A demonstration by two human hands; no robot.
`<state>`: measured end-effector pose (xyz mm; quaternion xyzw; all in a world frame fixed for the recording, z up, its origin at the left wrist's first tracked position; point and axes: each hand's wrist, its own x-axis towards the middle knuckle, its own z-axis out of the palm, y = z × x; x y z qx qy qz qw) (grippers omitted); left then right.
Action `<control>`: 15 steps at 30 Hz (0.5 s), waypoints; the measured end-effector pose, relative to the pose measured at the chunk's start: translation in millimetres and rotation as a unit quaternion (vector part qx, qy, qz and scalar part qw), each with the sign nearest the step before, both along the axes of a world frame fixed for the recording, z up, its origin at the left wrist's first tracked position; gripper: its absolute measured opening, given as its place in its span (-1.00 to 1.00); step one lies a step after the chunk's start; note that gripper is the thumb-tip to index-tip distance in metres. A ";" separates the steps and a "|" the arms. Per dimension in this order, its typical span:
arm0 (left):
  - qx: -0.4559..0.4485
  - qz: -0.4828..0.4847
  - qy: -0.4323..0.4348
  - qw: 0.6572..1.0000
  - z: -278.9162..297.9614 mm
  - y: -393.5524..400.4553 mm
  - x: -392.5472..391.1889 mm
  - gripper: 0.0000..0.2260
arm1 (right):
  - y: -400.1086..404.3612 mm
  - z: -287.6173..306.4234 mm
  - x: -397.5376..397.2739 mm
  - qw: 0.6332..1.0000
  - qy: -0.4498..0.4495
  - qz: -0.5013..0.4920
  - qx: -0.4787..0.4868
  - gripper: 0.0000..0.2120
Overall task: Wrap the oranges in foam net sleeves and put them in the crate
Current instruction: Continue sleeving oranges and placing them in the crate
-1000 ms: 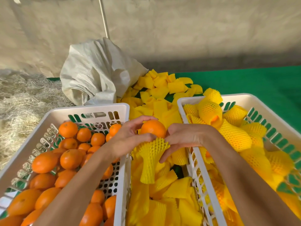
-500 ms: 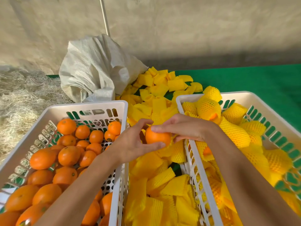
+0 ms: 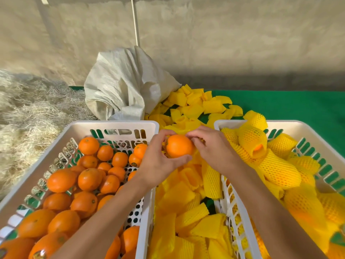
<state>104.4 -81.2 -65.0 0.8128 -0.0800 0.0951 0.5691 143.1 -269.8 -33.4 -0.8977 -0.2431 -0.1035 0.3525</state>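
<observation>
The right crate (image 3: 240, 123), heaped with wrapped fruit, and the left crate (image 3: 112, 125) of bare oranges stand on my green bench (image 3: 291, 107) before a pale wall. Between them my left hand (image 3: 158, 163) grips the orange (image 3: 179, 148); my right hand (image 3: 214, 148) pinches a sleeve edge. If the foam slips, it could snap off unseated.

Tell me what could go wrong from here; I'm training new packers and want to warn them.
The orange is held over the gap between crates, gripped by the left hand; it could drop among the loose sleeves. The right hand pinches net at its edge, which might tear or slip.
</observation>
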 end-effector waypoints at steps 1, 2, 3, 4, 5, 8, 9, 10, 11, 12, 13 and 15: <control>-0.013 0.007 0.008 1.000 -0.2 0.4 0.6 -0.33 | 1.6 0.7 -1.7 0.999 -0.017 0.005 -0.026 -0.75; -0.020 0.013 0.019 1.000 -0.2 1.3 1.4 -0.26 | 3.5 1.5 -4.1 0.998 -0.034 0.010 -0.051 -0.74; -0.017 0.017 0.029 0.999 -0.7 2.0 2.2 -0.20 | 5.0 2.8 -6.6 0.996 -0.051 0.016 -0.071 -0.73; -0.004 0.021 0.033 0.999 -1.7 1.9 3.1 -0.17 | 5.9 4.4 -8.5 0.994 -0.069 0.019 -0.084 -0.73; 0.019 0.029 0.031 0.999 -2.9 1.3 3.8 -0.19 | 6.7 6.3 -10.5 0.992 -0.084 0.020 -0.090 -0.74; 0.061 0.052 0.030 0.996 -3.5 0.0 5.9 -0.27 | 9.6 11.3 -17.1 0.987 -0.131 0.025 -0.096 -0.77; 0.054 0.055 0.040 0.996 -2.8 1.1 7.4 -0.26 | 11.4 12.3 -19.4 0.984 -0.147 0.030 -0.093 -0.81; 0.047 0.059 0.052 0.996 -2.3 2.5 9.2 -0.25 | 14.0 13.0 -21.8 0.982 -0.164 0.035 -0.087 -0.86; 0.043 0.065 0.060 0.995 -2.4 3.4 10.6 -0.24 | 16.6 13.0 -24.2 0.979 -0.183 0.040 -0.081 -0.90; 0.047 0.074 0.062 0.994 -3.4 2.8 11.4 -0.24 | 19.1 12.4 -26.0 0.975 -0.203 0.039 -0.077 -0.90; 0.061 0.085 0.055 0.993 -5.5 0.9 11.4 -0.25 | 21.3 11.2 -26.6 0.972 -0.220 0.036 -0.074 -0.88; 0.093 0.102 0.026 0.990 -11.8 -4.9 8.9 -0.31 | 24.4 7.1 -25.8 0.966 -0.250 0.019 -0.060 -0.86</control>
